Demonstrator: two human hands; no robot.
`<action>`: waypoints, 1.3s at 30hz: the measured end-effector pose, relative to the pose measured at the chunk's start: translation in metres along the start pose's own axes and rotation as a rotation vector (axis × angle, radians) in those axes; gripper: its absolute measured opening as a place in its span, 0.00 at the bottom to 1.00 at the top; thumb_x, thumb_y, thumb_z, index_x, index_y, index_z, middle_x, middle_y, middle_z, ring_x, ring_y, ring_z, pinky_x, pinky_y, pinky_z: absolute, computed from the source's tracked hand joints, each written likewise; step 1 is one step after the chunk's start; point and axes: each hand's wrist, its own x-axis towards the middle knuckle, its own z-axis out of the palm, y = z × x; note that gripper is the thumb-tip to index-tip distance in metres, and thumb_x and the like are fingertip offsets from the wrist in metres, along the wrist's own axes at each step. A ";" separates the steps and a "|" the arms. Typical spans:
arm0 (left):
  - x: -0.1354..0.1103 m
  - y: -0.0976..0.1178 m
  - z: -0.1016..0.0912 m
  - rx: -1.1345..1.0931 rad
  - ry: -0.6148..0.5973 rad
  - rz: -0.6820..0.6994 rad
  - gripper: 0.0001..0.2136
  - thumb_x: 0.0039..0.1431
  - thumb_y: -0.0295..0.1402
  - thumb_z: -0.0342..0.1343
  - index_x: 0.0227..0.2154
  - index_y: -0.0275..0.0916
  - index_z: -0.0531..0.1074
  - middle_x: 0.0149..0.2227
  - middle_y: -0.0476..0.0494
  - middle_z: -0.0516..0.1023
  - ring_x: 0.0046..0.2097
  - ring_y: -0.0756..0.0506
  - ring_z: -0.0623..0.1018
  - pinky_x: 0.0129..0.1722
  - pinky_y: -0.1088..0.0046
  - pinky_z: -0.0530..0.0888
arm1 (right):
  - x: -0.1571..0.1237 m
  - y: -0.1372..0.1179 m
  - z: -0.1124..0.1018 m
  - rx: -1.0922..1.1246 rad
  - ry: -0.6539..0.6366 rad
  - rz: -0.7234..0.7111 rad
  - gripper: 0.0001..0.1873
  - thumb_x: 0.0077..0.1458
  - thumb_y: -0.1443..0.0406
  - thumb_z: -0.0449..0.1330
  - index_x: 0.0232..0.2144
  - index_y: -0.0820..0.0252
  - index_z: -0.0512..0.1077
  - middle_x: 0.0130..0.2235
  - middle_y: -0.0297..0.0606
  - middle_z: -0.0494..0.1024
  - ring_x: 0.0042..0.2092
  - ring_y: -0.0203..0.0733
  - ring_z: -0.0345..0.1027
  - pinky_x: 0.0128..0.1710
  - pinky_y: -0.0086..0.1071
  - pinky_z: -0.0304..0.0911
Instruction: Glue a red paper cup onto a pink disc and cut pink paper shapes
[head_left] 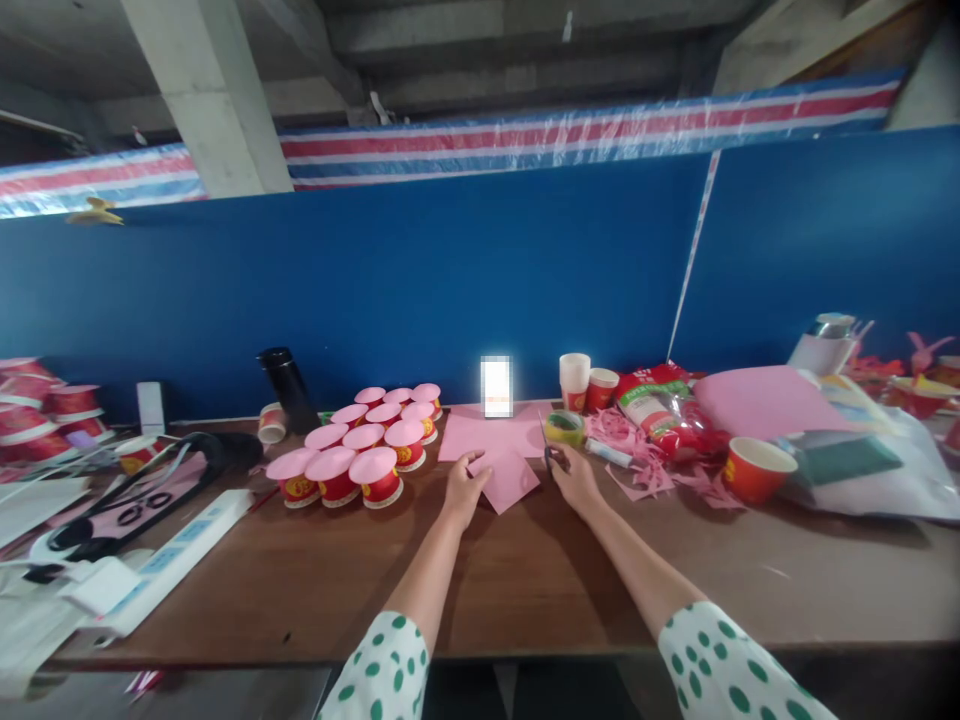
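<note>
My left hand [463,483] pinches the left edge of a small pink paper square [511,476] lying on the brown table [525,580]. To the right of that paper, my right hand [571,474] is closed around scissors [547,445], whose dark blades point away from me. More pink paper sheets [487,436] lie just beyond the square. A roll of green tape [564,428] sits beside my right hand.
Several red cups capped with pink paper [363,450] stand left of my hands. A black flask [287,388], a power strip [176,553] and clutter lie further left. Paper cups [574,380], a red packet [660,408], pink scraps [637,462] and a red cup [754,468] lie right.
</note>
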 end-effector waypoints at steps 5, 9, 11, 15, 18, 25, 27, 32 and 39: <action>0.000 -0.004 0.000 -0.014 0.001 -0.020 0.19 0.41 0.32 0.61 0.40 0.36 0.71 0.42 0.40 0.74 0.43 0.44 0.73 0.44 0.69 0.67 | -0.001 -0.003 -0.002 -0.017 -0.011 0.005 0.16 0.47 0.63 0.55 0.40 0.64 0.70 0.36 0.44 0.77 0.37 0.44 0.71 0.39 0.36 0.65; 0.000 -0.004 0.001 -0.023 -0.001 -0.024 0.19 0.41 0.32 0.61 0.40 0.36 0.71 0.40 0.40 0.75 0.42 0.44 0.73 0.44 0.69 0.67 | -0.001 -0.003 -0.002 -0.021 -0.008 0.011 0.17 0.47 0.63 0.55 0.40 0.64 0.70 0.35 0.44 0.76 0.36 0.44 0.71 0.39 0.36 0.65; -0.001 -0.003 0.001 -0.026 0.003 -0.020 0.19 0.41 0.33 0.61 0.40 0.35 0.71 0.40 0.40 0.75 0.42 0.44 0.73 0.44 0.69 0.67 | -0.001 -0.003 -0.001 -0.018 -0.010 0.011 0.17 0.47 0.63 0.56 0.40 0.64 0.70 0.35 0.44 0.77 0.36 0.44 0.71 0.39 0.36 0.65; 0.000 -0.002 0.000 -0.029 -0.005 -0.008 0.19 0.41 0.33 0.61 0.40 0.35 0.71 0.40 0.40 0.75 0.42 0.44 0.73 0.44 0.68 0.67 | -0.001 -0.001 0.000 -0.007 -0.018 0.020 0.17 0.47 0.63 0.55 0.40 0.64 0.69 0.35 0.44 0.77 0.36 0.44 0.71 0.37 0.36 0.66; 0.000 -0.002 -0.001 -0.030 -0.002 0.001 0.19 0.41 0.33 0.61 0.40 0.35 0.71 0.41 0.39 0.75 0.42 0.44 0.73 0.44 0.68 0.67 | -0.001 -0.001 0.000 -0.003 -0.029 0.021 0.17 0.47 0.62 0.55 0.40 0.66 0.69 0.35 0.45 0.77 0.36 0.45 0.71 0.37 0.37 0.66; 0.000 -0.001 0.000 -0.055 0.007 0.008 0.19 0.38 0.33 0.62 0.38 0.36 0.72 0.39 0.39 0.75 0.42 0.43 0.73 0.43 0.67 0.67 | -0.003 -0.009 -0.001 0.010 -0.066 0.017 0.16 0.46 0.65 0.56 0.40 0.63 0.71 0.34 0.43 0.77 0.35 0.44 0.71 0.37 0.36 0.66; 0.000 -0.002 -0.001 -0.063 0.005 0.010 0.19 0.39 0.33 0.62 0.38 0.36 0.73 0.41 0.39 0.75 0.43 0.43 0.72 0.44 0.68 0.66 | -0.004 -0.010 -0.001 0.023 -0.086 0.009 0.16 0.45 0.66 0.56 0.39 0.62 0.71 0.34 0.42 0.77 0.36 0.44 0.71 0.39 0.36 0.66; 0.000 -0.005 -0.002 -0.112 0.011 -0.012 0.20 0.39 0.34 0.62 0.39 0.36 0.72 0.43 0.39 0.73 0.43 0.43 0.72 0.43 0.69 0.66 | -0.006 -0.009 0.001 0.076 -0.115 -0.001 0.16 0.45 0.68 0.56 0.40 0.61 0.71 0.38 0.42 0.77 0.40 0.44 0.71 0.44 0.38 0.64; 0.001 -0.006 -0.003 -0.252 0.003 -0.078 0.25 0.37 0.37 0.64 0.43 0.35 0.69 0.35 0.42 0.74 0.33 0.47 0.73 0.33 0.72 0.69 | -0.003 -0.011 0.001 0.184 -0.138 0.008 0.17 0.44 0.67 0.58 0.40 0.62 0.71 0.39 0.41 0.77 0.41 0.44 0.71 0.43 0.36 0.65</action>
